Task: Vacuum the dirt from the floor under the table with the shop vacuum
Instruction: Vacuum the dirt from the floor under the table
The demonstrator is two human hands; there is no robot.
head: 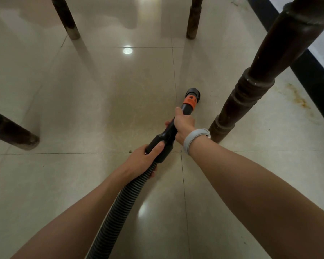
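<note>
Right hand wrapped firmly around the black wand, thumb stretched forward along the top, pale grey wristband snug on the wrist. Left hand clamped on the joint where the ribbed hose meets the wand's wide cuff, thumb lying across the cuff. Both arms reaching forward and down, hose trailing back between them toward the bottom edge.

Out past the right hand: orange collar, then the round black nozzle, down at the glossy cream tile floor, just left of the near turned wooden leg. Whether touching the tile, hard to tell.

Further out: three more dark legs, one far left, two at the top and. Faint brownish smear on the tile ahead of the nozzle, rusty stain to the right near the dark baseboard. Bright round light reflection on the floor up ahead.
</note>
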